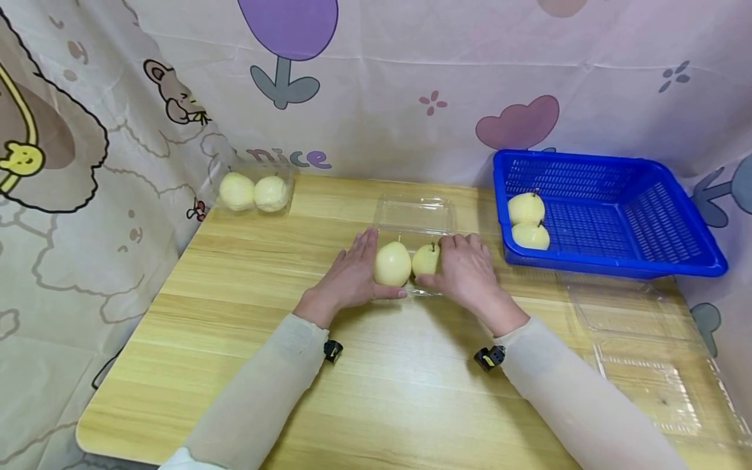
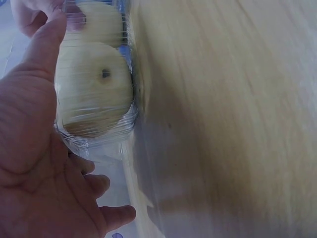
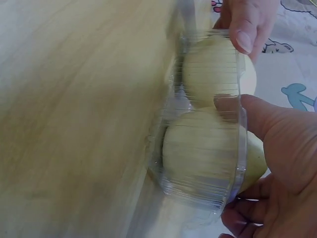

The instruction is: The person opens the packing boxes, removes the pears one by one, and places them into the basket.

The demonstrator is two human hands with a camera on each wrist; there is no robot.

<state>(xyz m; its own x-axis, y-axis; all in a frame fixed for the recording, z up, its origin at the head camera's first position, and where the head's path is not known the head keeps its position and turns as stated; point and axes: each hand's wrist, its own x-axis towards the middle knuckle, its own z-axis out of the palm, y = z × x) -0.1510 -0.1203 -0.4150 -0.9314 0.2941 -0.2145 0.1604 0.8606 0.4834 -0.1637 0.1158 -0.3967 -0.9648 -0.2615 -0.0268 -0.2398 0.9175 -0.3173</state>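
A clear plastic clamshell box (image 3: 203,196) stands at mid-table with its lid (image 1: 415,214) folded back. Two pale yellow pears sit side by side in it, a left pear (image 1: 392,264) and a right pear (image 1: 425,260), stems up. My left hand (image 1: 352,271) rests against the box's left side, fingers straight and thumb along the front rim. On the right pear is my right hand (image 1: 467,271), its thumb inside the front wall and its fingers bent round the far right side. Through the ribbed wall, the right wrist view shows that thumb against the fruit.
A blue basket (image 1: 611,264) at the back right holds two pears (image 1: 527,209). Another clear box (image 1: 290,179) with two pears (image 1: 254,192) stands at the back left. Empty clear boxes (image 1: 652,385) lie at the right. A printed cloth (image 1: 399,124) hangs behind the table.
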